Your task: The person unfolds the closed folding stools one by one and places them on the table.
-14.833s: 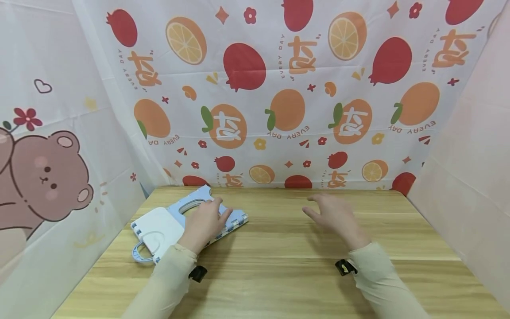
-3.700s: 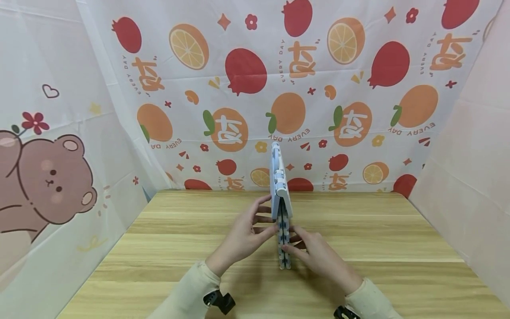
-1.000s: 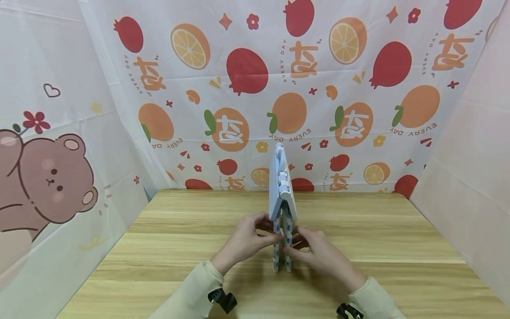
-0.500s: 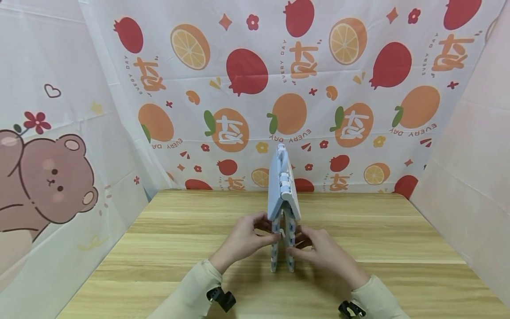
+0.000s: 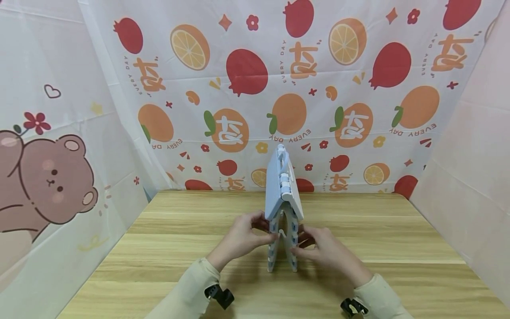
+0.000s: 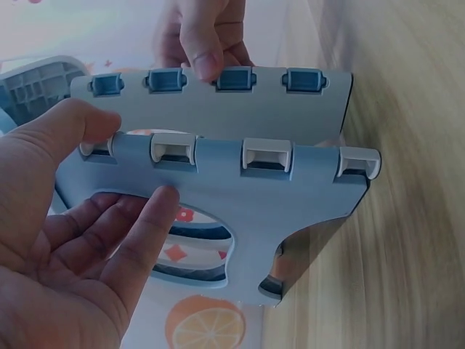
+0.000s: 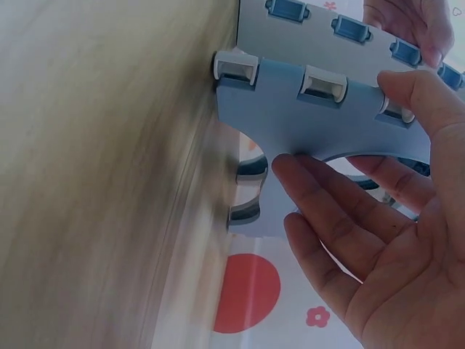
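A white and light-blue plastic folding stool point(image 5: 275, 188) stands upright in the middle of the table, partly unfolded. Its two top halves slope down from the ridge, where a blue carry handle point(image 5: 284, 162) shows. My left hand point(image 5: 241, 239) pinches the near edge of the left leg panel point(image 6: 305, 189), thumb on the edge and fingers against the outer face by the oval cutout. On the other side, my right hand point(image 5: 328, 252) holds the right leg panel point(image 7: 349, 120) the same way. A narrow gap separates the two panels. My fingers partly hide the cutouts.
The wood-grain table point(image 5: 179, 248) extends around the stool. A fruit-print curtain point(image 5: 247, 110) hangs behind its back edge, with pale curtains point(image 5: 466, 155) at both sides. A black strap device point(image 5: 219, 296) sits on each wrist.
Over the last second the two leg panels have moved apart and the top halves have spread wider. My hands have moved slightly outward with them. Long before, the stool lay folded at the left.
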Demonstrator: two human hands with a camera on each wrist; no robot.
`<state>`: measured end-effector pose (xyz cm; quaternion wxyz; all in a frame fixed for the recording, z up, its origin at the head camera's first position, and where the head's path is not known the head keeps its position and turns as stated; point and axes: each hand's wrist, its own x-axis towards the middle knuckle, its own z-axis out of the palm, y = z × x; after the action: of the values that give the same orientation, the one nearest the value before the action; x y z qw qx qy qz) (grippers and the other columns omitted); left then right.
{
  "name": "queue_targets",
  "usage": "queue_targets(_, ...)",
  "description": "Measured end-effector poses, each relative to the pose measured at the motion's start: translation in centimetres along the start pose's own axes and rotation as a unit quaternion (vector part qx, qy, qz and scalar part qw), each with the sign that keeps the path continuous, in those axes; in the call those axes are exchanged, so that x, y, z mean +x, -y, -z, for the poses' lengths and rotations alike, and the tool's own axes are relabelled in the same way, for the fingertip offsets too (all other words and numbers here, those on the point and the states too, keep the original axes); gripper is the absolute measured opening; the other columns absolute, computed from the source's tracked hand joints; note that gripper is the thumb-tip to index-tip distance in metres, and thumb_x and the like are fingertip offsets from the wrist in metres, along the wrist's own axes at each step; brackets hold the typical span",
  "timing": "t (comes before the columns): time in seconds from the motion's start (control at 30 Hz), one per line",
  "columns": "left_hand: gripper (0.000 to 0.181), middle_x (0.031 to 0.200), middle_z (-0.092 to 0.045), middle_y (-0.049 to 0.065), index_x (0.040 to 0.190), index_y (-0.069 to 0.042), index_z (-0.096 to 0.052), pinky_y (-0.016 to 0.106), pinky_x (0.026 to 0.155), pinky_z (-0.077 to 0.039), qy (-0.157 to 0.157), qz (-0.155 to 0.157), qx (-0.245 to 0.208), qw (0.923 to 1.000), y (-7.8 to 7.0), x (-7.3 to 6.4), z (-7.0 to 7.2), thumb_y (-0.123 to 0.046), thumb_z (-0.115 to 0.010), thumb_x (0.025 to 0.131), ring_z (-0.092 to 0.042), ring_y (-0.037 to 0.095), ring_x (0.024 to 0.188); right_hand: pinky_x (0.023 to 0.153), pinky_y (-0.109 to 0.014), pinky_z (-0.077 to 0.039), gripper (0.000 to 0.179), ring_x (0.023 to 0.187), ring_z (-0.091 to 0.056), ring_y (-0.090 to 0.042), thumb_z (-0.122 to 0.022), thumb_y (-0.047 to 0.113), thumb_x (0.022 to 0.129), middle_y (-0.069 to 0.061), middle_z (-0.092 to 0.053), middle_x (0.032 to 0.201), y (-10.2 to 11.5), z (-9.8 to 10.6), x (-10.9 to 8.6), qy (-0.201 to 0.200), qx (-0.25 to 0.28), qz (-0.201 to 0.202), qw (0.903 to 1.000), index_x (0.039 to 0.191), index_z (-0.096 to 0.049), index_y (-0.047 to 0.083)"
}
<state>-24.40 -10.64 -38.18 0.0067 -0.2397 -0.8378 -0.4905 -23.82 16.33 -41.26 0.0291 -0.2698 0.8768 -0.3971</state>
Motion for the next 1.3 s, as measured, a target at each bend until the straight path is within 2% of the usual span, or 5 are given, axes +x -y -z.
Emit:
queue_targets(0.33,0.036,0.107,-0.079,0.004,0.119,-0.009,-0.074,0.058,0.096,-0.061,0.005,0.003,-0.008,0.9999,0.2,0.1,0.3,-0.021,-0.089,0.088,-0.073,0.017,0.101,0.089,-0.042,-0.066,0.048,0.102,-0.078,-0.019,-0.08,0.04,0.097,-0.009,-0.08,0.12,-0.6,0.7,-0.1,0.003,-0.017,0.006,0.9998,0.133,-0.069,0.008)
queue_targets(0.77,0.037,0.106,-0.078,0.003,0.12,-0.009,-0.074,0.053,0.093,-0.063,0.011,-0.002,0.002,0.9999,0.1,0.0,0.7,-0.021,-0.088,0.088,-0.072,0.016,0.098,0.093,-0.053,-0.064,0.049,0.106,-0.076,-0.023,-0.082,0.04,0.096,-0.009,-0.078,0.123,-0.9,1.5,-0.3,0.012,-0.011,-0.007,0.9998,0.133,-0.069,0.01)
queue_targets(0.87,0.038,0.107,-0.078,0.004,0.121,-0.008,-0.073,0.05,0.092,-0.063,0.015,-0.002,0.002,0.9999,0.1,0.0,0.8,-0.02,-0.087,0.088,-0.072,0.016,0.098,0.092,-0.053,-0.064,0.051,0.106,-0.075,-0.022,-0.082,0.04,0.094,-0.009,-0.078,0.122,-0.9,1.7,-0.4,0.012,-0.01,-0.012,0.9998,0.133,-0.069,0.01)
queue_targets(1.13,0.038,0.108,-0.077,0.003,0.121,-0.009,-0.073,0.033,0.086,-0.062,0.022,-0.002,0.02,0.9996,0.2,0.0,1.2,-0.02,-0.086,0.087,-0.071,0.016,0.098,0.092,-0.052,-0.064,0.052,0.107,-0.075,-0.02,-0.082,0.04,0.095,-0.007,-0.078,0.123,-1.2,2.0,-0.5,0.018,-0.01,-0.008,0.9997,0.135,-0.068,0.011)
queue_targets(1.3,0.04,0.108,-0.077,0.003,0.123,-0.009,-0.073,0.028,0.084,-0.061,0.027,-0.007,0.027,0.9992,0.3,0.1,1.4,-0.02,-0.087,0.087,-0.071,0.016,0.098,0.092,-0.05,-0.065,0.051,0.106,-0.074,-0.019,-0.083,0.041,0.094,-0.006,-0.078,0.122,-1.4,2.2,-0.5,0.018,-0.015,-0.004,0.9997,0.134,-0.068,0.012)
